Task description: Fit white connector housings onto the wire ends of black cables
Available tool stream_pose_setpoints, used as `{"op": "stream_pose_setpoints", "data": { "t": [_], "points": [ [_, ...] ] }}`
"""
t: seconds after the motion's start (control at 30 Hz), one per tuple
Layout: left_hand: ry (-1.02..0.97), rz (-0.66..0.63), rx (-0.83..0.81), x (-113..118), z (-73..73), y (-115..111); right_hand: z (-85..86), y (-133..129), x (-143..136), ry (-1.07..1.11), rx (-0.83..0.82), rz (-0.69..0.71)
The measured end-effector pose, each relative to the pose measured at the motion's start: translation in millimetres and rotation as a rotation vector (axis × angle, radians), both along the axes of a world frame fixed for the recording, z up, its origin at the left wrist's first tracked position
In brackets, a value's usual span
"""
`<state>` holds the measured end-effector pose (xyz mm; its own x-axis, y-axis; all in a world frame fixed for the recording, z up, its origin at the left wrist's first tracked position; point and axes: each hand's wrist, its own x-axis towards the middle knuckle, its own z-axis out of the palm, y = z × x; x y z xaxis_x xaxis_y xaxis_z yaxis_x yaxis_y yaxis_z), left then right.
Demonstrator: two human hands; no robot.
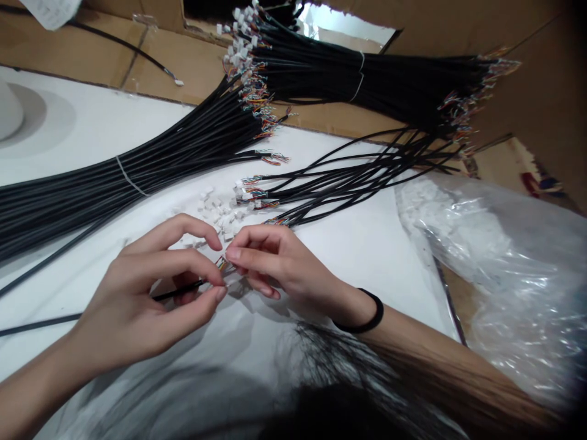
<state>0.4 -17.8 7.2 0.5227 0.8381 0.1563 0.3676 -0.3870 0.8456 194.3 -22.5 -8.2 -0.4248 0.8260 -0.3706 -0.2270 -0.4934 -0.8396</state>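
Note:
A black cable [181, 290] runs from the left edge of the head view through my left hand [156, 287]. That hand's thumb and a finger pinch together near the stripped end, and a tiny pale piece shows at the tips. Thin coloured wires [222, 263] come out of the cable's end, between the two hands. My right hand [275, 260] closes thumb and index finger on these wires; its fingertips hide their ends. Just beyond my fingers lies a loose pile of small white connectors [220, 211] on the white tabletop [358, 244].
A tied bundle of black cables [151, 153] lies at left. Another tied bundle [367, 76], with white connectors on one end, rests at the back against cardboard [458, 27]. Several loose cables [348, 177] lie right of centre. A clear plastic bag [504, 256] of white pieces sits at right.

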Motion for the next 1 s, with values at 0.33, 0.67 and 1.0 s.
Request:
{"op": "stream_pose_setpoints", "data": {
  "t": [0.33,0.67,1.0],
  "points": [
    [0.051,0.037,0.033,-1.9,0.5,3.2,-1.2,1.4,1.7,0.066,-0.017,0.013],
    [-0.01,0.123,-0.119,1.9,-0.8,4.8,1.0,0.1,2.3,0.054,-0.014,0.025],
    [0.087,-0.166,-0.07,-5.6,0.6,10.6,-2.0,2.8,4.1,0.067,-0.006,0.048]
  ]
}}
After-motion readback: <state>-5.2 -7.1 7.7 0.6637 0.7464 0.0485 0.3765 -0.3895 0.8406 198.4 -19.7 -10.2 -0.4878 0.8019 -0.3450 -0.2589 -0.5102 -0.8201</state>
